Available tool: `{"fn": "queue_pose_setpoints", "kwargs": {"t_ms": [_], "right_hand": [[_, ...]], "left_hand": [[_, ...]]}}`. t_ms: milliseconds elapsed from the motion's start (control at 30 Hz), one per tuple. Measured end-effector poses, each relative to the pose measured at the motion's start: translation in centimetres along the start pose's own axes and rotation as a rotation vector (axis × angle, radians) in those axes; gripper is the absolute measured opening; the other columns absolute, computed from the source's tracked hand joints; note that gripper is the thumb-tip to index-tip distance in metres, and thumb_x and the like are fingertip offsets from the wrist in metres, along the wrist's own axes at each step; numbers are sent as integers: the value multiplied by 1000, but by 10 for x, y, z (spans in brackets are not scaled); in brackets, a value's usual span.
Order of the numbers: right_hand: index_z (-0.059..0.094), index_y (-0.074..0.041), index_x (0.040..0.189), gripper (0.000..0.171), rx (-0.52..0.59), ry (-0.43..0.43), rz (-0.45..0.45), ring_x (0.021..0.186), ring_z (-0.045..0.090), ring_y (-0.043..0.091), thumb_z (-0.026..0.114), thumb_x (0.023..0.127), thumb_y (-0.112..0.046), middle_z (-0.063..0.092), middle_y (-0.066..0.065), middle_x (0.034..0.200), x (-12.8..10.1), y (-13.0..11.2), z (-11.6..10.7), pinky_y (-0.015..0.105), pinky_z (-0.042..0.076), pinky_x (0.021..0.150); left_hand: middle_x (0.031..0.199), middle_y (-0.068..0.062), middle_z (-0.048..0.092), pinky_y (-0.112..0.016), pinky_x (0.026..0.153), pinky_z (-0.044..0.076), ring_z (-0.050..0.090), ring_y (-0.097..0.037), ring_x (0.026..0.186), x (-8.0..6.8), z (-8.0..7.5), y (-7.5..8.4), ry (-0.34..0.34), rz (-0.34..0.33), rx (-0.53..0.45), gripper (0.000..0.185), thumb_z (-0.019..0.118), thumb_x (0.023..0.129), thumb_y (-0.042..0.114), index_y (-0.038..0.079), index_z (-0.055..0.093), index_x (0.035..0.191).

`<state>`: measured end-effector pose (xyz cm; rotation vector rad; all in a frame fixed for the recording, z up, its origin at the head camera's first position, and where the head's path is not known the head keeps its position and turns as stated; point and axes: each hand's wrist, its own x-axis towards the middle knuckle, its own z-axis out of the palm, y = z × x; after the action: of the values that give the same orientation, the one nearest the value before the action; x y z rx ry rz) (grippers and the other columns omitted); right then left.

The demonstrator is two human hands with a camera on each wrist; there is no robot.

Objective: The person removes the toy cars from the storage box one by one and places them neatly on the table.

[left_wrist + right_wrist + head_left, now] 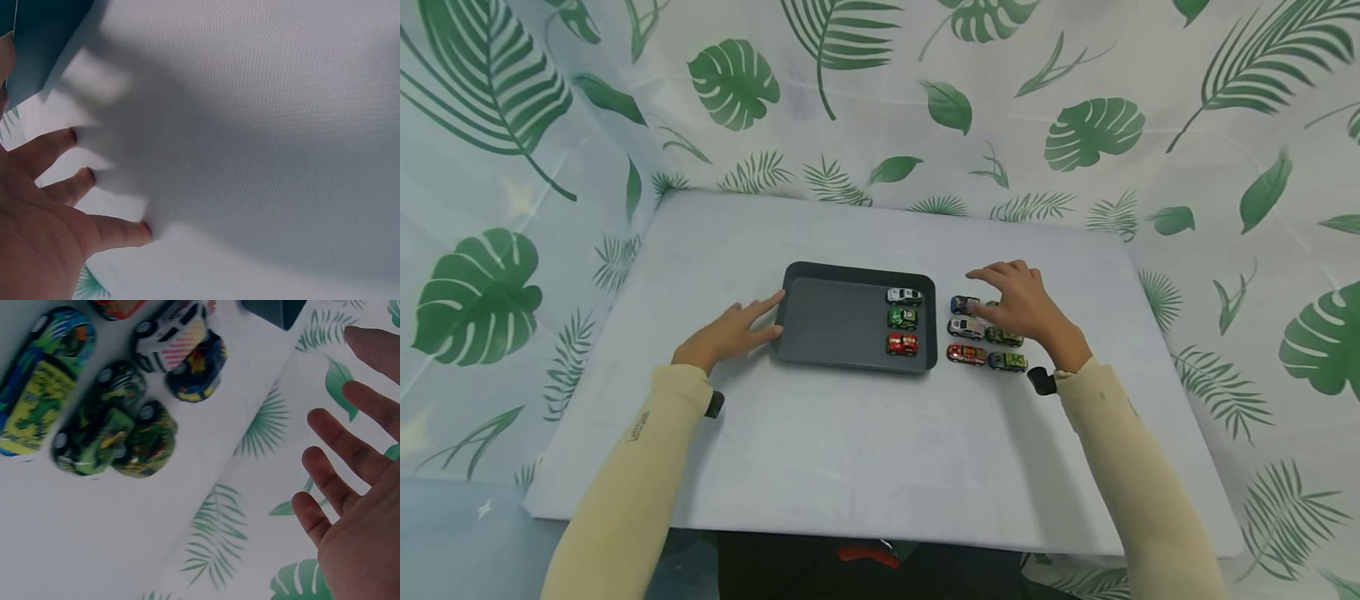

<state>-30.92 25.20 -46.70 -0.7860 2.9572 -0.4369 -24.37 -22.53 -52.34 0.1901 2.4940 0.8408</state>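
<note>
A dark grey tray (831, 321) bears three toy cars in a column on its right side: a white one (904, 297), a green one (902, 318) and a red one (902, 344). At the tray's left rim is my left hand (730, 332), fingers spread. Over a group of several toy cars right of the tray hovers my right hand (1028, 308), its fingers apart and holding nothing. That group includes a dark blue car (199, 367), a white car with pink stripes (172, 336), an orange-red car (967, 355) and a yellow-green car (1007, 362). The hand partly hides the far cars in the head view.
A white cloth (820, 450) covers the table. Leaf-printed fabric (865, 100) hangs behind it and at both sides. Long cream sleeves (632, 475) reach to both wrists, each with a small black device (1042, 381) strapped on.
</note>
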Motion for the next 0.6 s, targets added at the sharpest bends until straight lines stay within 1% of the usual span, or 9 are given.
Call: {"fn": "queue_pose_setpoints", "kwargs": {"t_ms": [167, 333, 600], "right_hand": [[68, -4, 142, 50, -21, 0, -34, 135, 45, 51, 79, 98, -25, 61, 26, 144, 18, -8, -7, 70, 33, 105], [70, -7, 141, 48, -37, -25, -51, 136, 45, 49, 79, 98, -27, 63, 24, 144, 35, -17, -13, 69, 33, 106], [73, -10, 139, 43, -46, -69, -76, 135, 46, 47, 77, 100, -27, 66, 20, 142, 52, -28, -15, 67, 33, 106]], "left_hand": [[175, -25, 13, -82, 118, 6, -3, -56, 158, 0, 0, 0, 2, 5, 2, 74, 52, 114, 47, 27, 15, 174], [176, -25, 12, -81, 119, 6, -3, -55, 159, -1, 0, -1, 1, -9, -2, 74, 52, 114, 48, 29, 14, 174], [176, -25, 13, -80, 120, 6, -3, -54, 159, 1, 0, -1, 0, -6, 0, 73, 52, 114, 47, 30, 14, 174]]}}
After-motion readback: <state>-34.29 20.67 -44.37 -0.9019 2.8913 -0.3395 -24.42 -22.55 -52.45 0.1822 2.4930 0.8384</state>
